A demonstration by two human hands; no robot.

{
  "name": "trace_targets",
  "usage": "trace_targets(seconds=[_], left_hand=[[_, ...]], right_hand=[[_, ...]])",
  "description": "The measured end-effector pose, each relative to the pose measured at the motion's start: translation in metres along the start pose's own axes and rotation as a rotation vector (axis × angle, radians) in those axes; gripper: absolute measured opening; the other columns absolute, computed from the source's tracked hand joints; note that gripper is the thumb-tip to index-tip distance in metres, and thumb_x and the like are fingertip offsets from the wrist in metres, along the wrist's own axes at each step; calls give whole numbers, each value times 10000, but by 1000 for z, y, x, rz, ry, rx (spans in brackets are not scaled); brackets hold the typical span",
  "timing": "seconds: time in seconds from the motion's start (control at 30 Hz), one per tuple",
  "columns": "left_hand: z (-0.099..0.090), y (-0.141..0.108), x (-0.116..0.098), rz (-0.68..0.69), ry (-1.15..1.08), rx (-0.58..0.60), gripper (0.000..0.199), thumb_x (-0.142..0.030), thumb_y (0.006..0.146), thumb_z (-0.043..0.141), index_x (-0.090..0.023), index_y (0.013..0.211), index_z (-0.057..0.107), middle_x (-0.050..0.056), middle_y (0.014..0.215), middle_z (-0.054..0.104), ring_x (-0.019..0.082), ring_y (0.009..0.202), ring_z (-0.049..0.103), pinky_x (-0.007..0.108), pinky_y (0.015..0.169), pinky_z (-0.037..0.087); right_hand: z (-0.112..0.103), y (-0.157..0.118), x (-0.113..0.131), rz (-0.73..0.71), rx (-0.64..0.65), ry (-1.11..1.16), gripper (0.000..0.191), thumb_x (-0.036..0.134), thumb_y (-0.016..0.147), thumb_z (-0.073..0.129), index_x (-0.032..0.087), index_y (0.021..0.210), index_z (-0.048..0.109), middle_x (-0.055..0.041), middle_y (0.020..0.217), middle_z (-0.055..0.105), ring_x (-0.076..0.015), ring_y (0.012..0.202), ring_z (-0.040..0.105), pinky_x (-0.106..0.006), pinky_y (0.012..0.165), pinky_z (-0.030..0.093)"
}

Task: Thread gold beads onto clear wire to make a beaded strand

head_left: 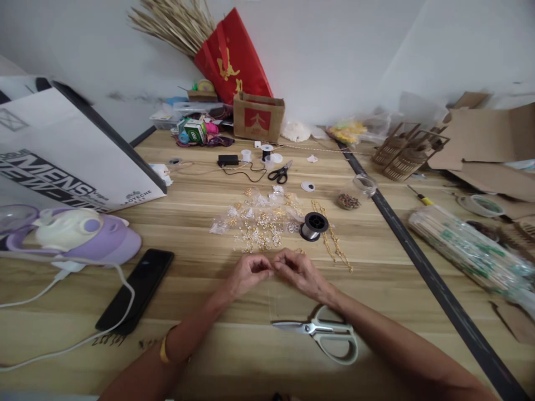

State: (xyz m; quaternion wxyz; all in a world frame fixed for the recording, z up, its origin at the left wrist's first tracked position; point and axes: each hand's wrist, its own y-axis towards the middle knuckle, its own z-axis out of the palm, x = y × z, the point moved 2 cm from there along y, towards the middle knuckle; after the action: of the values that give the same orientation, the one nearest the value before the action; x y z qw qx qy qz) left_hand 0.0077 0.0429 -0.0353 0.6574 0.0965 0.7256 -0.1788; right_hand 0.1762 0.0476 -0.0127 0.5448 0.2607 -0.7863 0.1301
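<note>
Spool (314, 226): is standing upright on the table (209, 356), showing black ends and a shiny gray middle.
Left hand (249, 274): is pinching thumb and finger together, in front of the spool and to its left; is almost touching the other hand at the tips. Is not showing what is in the pinch, too small to tell.
Right hand (301, 274): is pinching narrow too, just in front of the spool. Is also hiding what is in the pinch; cannot tell.
Beads (265, 234): are lying loose in a gold and clear pile, left of the spool.
Small bags (218, 227): are lying by the beads, left of the spool.
Chain (336, 248): is lying in a long gold loop, just right of the spool.
Big scissors (310, 328): are lying in front of the spool, pointing left.
Black scissors (279, 176): are lying behind the spool, to its left.
White disk (308, 186): is lying behind the spool.
Jar (363, 186): is lying tipped, behind the spool and to its right, holding tiny brown bits.
Phone (136, 289): is lying well left of the spool, nearer the front.
Sticks (460, 239): are lying in a clear bag, well right of the spool.
Red bag (246, 61): is leaning far behind the spool, to its left.
</note>
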Motion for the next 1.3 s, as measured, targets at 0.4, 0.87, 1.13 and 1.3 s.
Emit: trace_targets(seconds=[0.4, 0.87, 1.13, 1.3], left_hand=[[-2, -3, -7, -14, -48, -31, 140, -250, 685, 684, -117, 686, 641, 6, 645, 607, 112, 620, 514, 221, 600, 381], [-1, -2, 3, 34, -45, 7, 156, -275, 678, 685, -119, 685, 674, 7, 612, 609, 101, 574, 492, 203, 537, 356], [3, -5, 0, 15, -47, 46, 154, -271, 675, 685, -119, 677, 663, 1, 600, 599, 102, 566, 486, 213, 546, 354], [3, -8, -5, -22, -106, 110, 202, -313, 672, 699, -119, 687, 647, 9, 626, 605, 108, 590, 507, 223, 573, 375]], right_hand=[[-18, 4, 8, 40, 20, -108, 177, 323, 866, 548, 146, 866, 557, 8, 705, 534, -93, 597, 478, -192, 520, 374], [-26, -3, 30, -37, 112, -326, 154, 239, 881, 538, 143, 807, 634, -31, 763, 596, -117, 648, 521, -218, 575, 393], [-19, -5, 30, 37, 37, -208, 179, 287, 871, 550, 139, 783, 601, -6, 707, 570, -108, 632, 489, -209, 553, 358], [-17, -7, 27, 53, -18, -212, 189, 294, 866, 546, 140, 761, 576, 8, 661, 537, -97, 590, 464, -204, 528, 351]])
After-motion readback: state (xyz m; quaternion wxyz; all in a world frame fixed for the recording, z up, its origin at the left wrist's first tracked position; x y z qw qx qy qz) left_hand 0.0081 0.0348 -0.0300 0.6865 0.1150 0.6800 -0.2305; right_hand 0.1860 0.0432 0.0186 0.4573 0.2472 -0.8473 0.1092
